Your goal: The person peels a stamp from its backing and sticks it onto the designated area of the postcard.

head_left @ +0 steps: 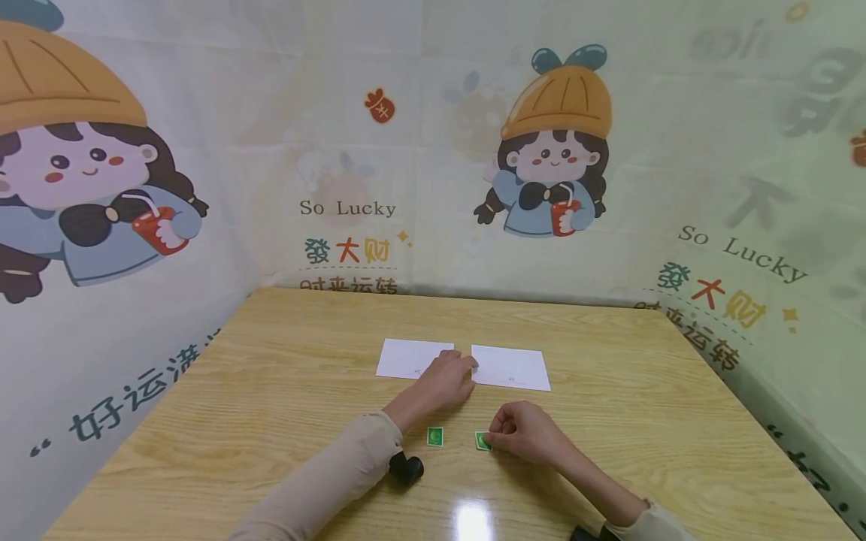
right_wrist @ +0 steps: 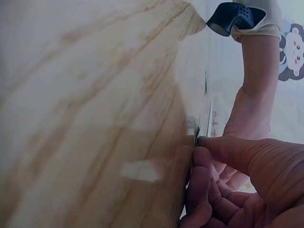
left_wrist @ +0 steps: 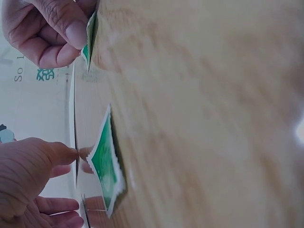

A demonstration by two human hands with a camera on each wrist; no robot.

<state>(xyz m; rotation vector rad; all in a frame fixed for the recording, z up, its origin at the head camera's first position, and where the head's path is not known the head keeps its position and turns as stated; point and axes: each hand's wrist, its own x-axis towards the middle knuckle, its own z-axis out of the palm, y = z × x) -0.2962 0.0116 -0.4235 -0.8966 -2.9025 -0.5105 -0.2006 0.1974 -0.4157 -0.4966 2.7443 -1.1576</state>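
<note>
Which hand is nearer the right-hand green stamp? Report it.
Right: the right hand pinches an edge of the green stamp; the left hand is farther, at the white papers.

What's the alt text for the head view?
Right hand pinches a green, white-edged paper square at a wooden table; a matching square lies left of it. Left hand partly overlaps two white paper rectangles.

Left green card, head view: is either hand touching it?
No, the left green card lies apart from both: the left hand is at the white sheets, the right hand pinches the other card.
</note>
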